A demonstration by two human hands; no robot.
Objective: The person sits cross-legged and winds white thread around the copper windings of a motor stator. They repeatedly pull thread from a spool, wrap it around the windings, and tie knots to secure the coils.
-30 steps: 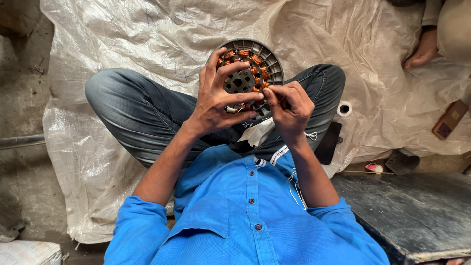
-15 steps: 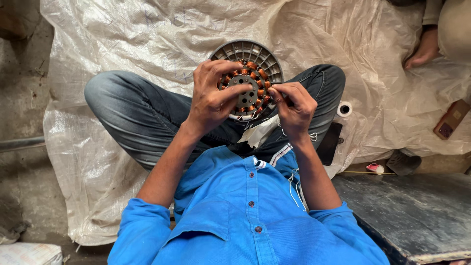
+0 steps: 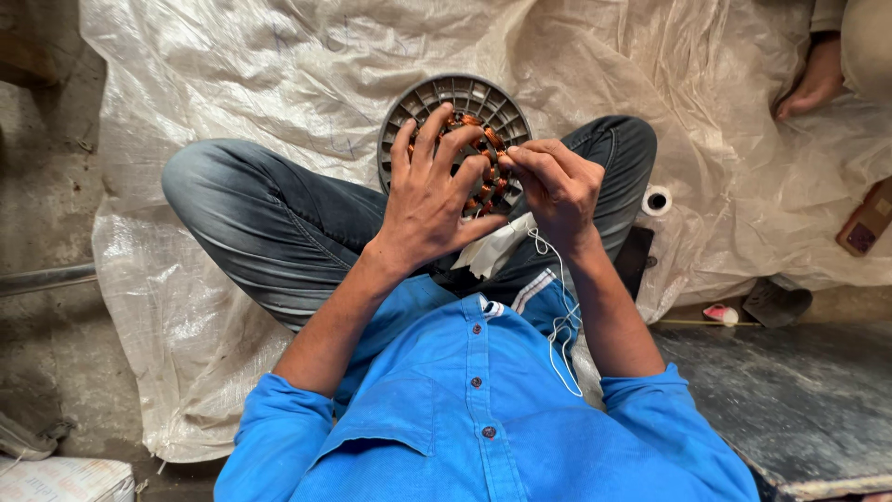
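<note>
While cradled over the lap, wound stator point(image 3: 478, 172) under spread left hand point(image 3: 429, 200); right hand point(image 3: 556, 186) pinching its rim.

Big crinkly white plastic sheet point(image 3: 232, 84) spread over floor, shiny where light hits. Bare grey concrete floor point(image 3: 46, 232) on left, dusty and rough. Grey pipe point(image 3: 46, 277) lies across it. Dark flat slab point(image 3: 790, 400) at lower right. Small white tape roll point(image 3: 657, 200) on sheet. Pink and white bit point(image 3: 720, 314) near slab. Brown flat thing point(image 3: 866, 218) at right edge
</note>
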